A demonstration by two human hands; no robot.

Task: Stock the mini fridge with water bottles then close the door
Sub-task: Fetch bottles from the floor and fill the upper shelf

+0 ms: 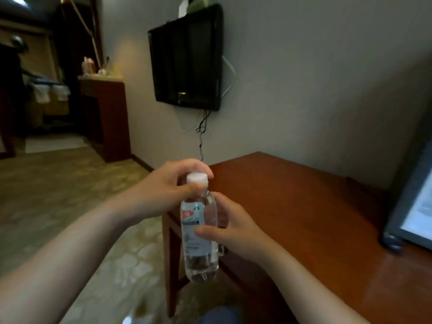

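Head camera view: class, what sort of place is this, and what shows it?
Probably a hotel room: a wall-mounted television, a wooden desk carrying what looks like a mini fridge, and folded white towels in the dim passage beyond. The left hand and right hand grip a water bottle.

forearms [70, 249] bare down to the hands, left [161, 190] and right [236, 230]; blue trouser fabric [217, 316] at bottom edge.
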